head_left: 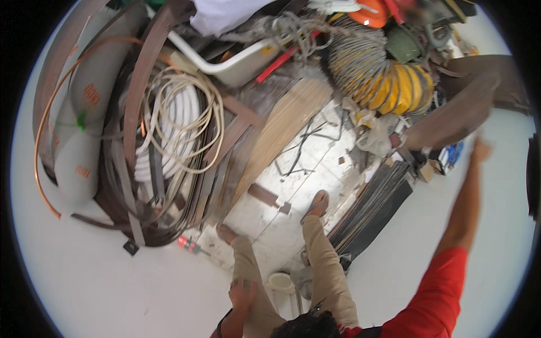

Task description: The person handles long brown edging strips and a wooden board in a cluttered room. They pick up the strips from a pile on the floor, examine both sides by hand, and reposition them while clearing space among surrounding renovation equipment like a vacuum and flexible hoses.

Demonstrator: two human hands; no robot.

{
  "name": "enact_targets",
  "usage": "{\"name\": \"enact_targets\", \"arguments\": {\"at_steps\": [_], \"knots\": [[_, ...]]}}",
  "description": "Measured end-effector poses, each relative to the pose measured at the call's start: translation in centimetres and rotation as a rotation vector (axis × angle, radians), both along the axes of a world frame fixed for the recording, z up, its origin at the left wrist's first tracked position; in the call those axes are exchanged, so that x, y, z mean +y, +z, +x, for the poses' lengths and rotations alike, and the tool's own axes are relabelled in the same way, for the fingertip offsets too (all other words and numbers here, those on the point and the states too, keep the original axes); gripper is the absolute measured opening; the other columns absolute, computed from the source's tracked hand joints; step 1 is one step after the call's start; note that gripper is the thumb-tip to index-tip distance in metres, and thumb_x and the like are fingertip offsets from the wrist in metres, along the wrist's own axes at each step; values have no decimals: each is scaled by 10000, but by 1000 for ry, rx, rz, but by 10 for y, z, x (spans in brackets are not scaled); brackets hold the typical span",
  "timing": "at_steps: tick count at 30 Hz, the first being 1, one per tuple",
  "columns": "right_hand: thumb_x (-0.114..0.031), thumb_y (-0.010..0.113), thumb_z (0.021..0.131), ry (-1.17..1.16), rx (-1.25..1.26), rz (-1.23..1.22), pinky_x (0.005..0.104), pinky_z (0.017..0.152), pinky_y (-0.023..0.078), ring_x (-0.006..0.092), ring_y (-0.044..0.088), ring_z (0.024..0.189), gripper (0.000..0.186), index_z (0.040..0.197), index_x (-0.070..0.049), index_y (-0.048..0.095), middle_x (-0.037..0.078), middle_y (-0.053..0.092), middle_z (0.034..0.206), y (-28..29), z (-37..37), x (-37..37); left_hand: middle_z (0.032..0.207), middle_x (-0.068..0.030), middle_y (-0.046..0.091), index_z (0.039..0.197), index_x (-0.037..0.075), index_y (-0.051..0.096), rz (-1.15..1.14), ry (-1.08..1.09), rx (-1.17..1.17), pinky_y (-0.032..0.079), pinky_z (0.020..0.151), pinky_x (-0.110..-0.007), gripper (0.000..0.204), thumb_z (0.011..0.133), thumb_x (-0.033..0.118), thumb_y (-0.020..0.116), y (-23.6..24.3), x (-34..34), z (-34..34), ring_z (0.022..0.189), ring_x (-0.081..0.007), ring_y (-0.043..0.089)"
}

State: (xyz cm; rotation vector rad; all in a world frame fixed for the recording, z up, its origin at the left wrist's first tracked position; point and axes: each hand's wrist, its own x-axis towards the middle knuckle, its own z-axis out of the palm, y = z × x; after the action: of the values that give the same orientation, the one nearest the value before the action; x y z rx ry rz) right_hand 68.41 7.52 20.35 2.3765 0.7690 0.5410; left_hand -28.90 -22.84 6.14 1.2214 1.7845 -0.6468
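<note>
My right arm reaches out to the right, and my right hand [480,150] is closed at the lower edge of a brown flexible strip [453,117]. Motion smears both the hand and the strip, and the fingers are not sharp. The strip slants above a stack of dark flat panels [375,205]. My left hand [242,293] lies on my left thigh with its fingers spread against the trousers; I see no object in it.
To the left lie a coiled cream cable [217,121], white corrugated hose [163,141] and grey wrapped rolls [84,129]. A wood-look plank [287,127] slants between my feet and a white basin [242,70]. Yellow-grey ducting [394,87] stands far right; scraps litter the tiles [270,236].
</note>
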Motion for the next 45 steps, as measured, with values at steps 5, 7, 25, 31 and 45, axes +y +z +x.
{"name": "enact_targets", "arguments": {"at_steps": [5,7,25,31,45], "knots": [[-607,497,950,350,181,593,390,971,469,315,635,1137,641,1293,-84,637,150,678,1232,64,4,81,1353,-261,555,1325,-5,577,-7,33,1,411,1046,-519,756,854,585,619,-1,3,11,1265,-421,511],[-403,521,960,690,406,394,403,896,499,309,671,1040,446,1197,-57,675,150,702,1136,-24,-91,72,1378,-250,538,1326,-3,576,-59,54,20,409,1046,-523,753,856,583,620,-2,3,14,1282,-415,499],[-341,833,743,373,1221,-13,503,1010,450,370,454,1299,964,1526,-127,313,184,474,1403,-541,-781,-147,1363,-256,556,1329,-4,575,14,89,-77,431,1036,-514,700,873,520,660,-14,-16,-61,1256,-434,533],[-223,851,708,95,1254,31,506,821,490,397,608,1000,743,1334,-50,490,196,635,1071,-570,-787,-157,1330,-256,583,1311,0,585,6,109,-97,455,1013,-516,698,852,517,679,-19,-15,-73,1229,-438,558],[-130,600,799,-133,1413,-167,483,818,536,382,686,917,301,1089,-70,654,231,702,889,-558,-784,-172,1268,-218,632,1266,48,626,114,-15,-74,503,991,-456,616,784,411,743,-24,-11,-51,1183,-390,604]]}}
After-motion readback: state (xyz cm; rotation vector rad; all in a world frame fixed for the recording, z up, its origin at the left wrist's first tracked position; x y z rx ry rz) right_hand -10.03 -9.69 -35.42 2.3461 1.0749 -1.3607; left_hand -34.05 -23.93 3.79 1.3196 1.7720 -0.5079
